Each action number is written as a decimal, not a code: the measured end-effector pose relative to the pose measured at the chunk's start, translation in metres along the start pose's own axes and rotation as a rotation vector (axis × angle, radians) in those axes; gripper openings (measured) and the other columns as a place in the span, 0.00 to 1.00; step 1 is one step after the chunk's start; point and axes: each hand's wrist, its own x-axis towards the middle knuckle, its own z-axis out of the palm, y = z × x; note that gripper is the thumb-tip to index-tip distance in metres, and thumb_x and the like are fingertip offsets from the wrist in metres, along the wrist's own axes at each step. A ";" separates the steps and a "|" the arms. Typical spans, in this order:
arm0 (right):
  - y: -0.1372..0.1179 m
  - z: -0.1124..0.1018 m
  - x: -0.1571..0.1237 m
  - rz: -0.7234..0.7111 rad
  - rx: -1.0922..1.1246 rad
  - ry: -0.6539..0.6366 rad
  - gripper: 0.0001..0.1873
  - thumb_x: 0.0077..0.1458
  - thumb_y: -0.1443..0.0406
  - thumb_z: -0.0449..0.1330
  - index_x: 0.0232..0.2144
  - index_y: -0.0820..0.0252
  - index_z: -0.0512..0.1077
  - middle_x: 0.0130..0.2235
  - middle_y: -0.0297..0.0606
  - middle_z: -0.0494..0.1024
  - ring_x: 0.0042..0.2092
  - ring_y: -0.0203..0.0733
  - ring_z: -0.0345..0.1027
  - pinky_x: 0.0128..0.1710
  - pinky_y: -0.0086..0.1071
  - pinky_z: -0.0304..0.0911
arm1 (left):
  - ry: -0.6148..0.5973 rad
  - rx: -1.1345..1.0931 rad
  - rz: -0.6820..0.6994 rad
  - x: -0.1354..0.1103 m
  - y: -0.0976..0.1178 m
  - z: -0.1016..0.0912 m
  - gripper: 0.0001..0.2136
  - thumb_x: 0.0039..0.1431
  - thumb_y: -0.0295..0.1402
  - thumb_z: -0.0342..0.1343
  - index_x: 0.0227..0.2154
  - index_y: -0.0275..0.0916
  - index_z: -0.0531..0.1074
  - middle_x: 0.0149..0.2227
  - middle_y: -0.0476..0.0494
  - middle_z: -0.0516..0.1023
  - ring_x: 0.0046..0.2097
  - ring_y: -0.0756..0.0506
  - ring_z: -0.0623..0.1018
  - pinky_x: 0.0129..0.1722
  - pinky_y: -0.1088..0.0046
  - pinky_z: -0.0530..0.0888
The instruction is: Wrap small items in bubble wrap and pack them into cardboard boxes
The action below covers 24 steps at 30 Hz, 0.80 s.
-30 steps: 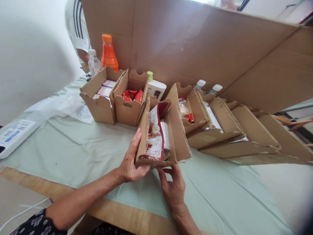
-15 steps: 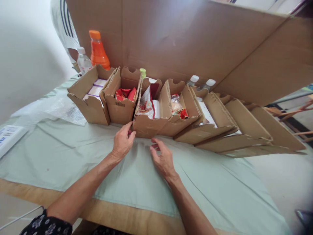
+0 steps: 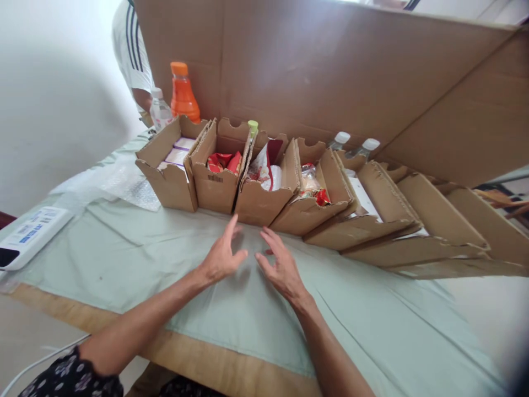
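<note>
My left hand (image 3: 223, 255) is open over the green tablecloth (image 3: 165, 298), fingers spread and thumb apart. Facing it, my right hand (image 3: 281, 267) is open too, its fingers loosely curved. Nothing is held in either. Just beyond my fingertips stands a cardboard box (image 3: 260, 205) holding a red-and-white packet (image 3: 260, 167) and something white. To its left, another cardboard box (image 3: 215, 191) holds red packets (image 3: 225, 162). To its right, a leaning cardboard box (image 3: 295, 218) holds small wrapped items (image 3: 309, 182). Whether my left fingertips touch the middle box is hard to tell.
A cardboard box (image 3: 176, 187) with purple-edged packs is leftmost; several tilted boxes (image 3: 413, 251) lean at the right. Behind rise an orange bottle (image 3: 184, 99), clear bottles and a large cardboard panel (image 3: 306, 71). Bubble wrap (image 3: 136, 184) and a white device (image 3: 35, 234) lie left.
My left hand has let go of the middle box's lower left corner and drawn back, its fingers opening. The middle box now stands closer to its left neighbour. The view has shifted slightly left.
</note>
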 end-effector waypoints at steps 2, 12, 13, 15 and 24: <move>-0.029 -0.004 0.014 -0.007 0.016 0.012 0.27 0.62 0.62 0.57 0.62 0.55 0.69 0.56 0.46 0.80 0.47 0.44 0.79 0.42 0.36 0.76 | -0.061 0.067 0.016 -0.029 -0.004 -0.013 0.32 0.55 0.32 0.60 0.64 0.40 0.68 0.59 0.32 0.78 0.60 0.35 0.78 0.61 0.51 0.74; -0.133 0.024 0.151 -0.005 -0.400 -0.019 0.13 0.63 0.68 0.55 0.46 0.58 0.76 0.31 0.37 0.82 0.34 0.44 0.77 0.40 0.32 0.66 | 0.418 -0.063 -0.085 -0.074 -0.027 -0.037 0.11 0.57 0.35 0.59 0.42 0.41 0.80 0.43 0.40 0.82 0.45 0.41 0.81 0.49 0.60 0.78; -0.134 0.026 0.145 -0.011 -0.393 -0.016 0.11 0.64 0.68 0.54 0.42 0.57 0.76 0.30 0.36 0.82 0.34 0.43 0.77 0.39 0.31 0.65 | 0.471 -0.083 -0.094 -0.072 -0.027 -0.039 0.12 0.57 0.36 0.60 0.44 0.41 0.80 0.45 0.39 0.82 0.46 0.40 0.81 0.50 0.59 0.78; -0.135 0.026 0.116 -0.059 -0.335 -0.016 0.10 0.66 0.66 0.53 0.39 0.55 0.75 0.28 0.33 0.81 0.32 0.41 0.76 0.36 0.29 0.64 | 0.584 -0.152 -0.101 -0.069 -0.027 -0.046 0.16 0.59 0.39 0.60 0.49 0.41 0.77 0.50 0.38 0.81 0.50 0.40 0.80 0.54 0.59 0.76; -0.132 -0.071 -0.073 0.029 -0.151 -0.091 0.14 0.64 0.58 0.55 0.39 0.51 0.80 0.28 0.34 0.83 0.27 0.41 0.78 0.31 0.31 0.72 | 0.768 -0.410 -0.077 -0.094 -0.015 -0.068 0.22 0.66 0.50 0.54 0.57 0.43 0.72 0.59 0.38 0.76 0.62 0.40 0.75 0.63 0.61 0.71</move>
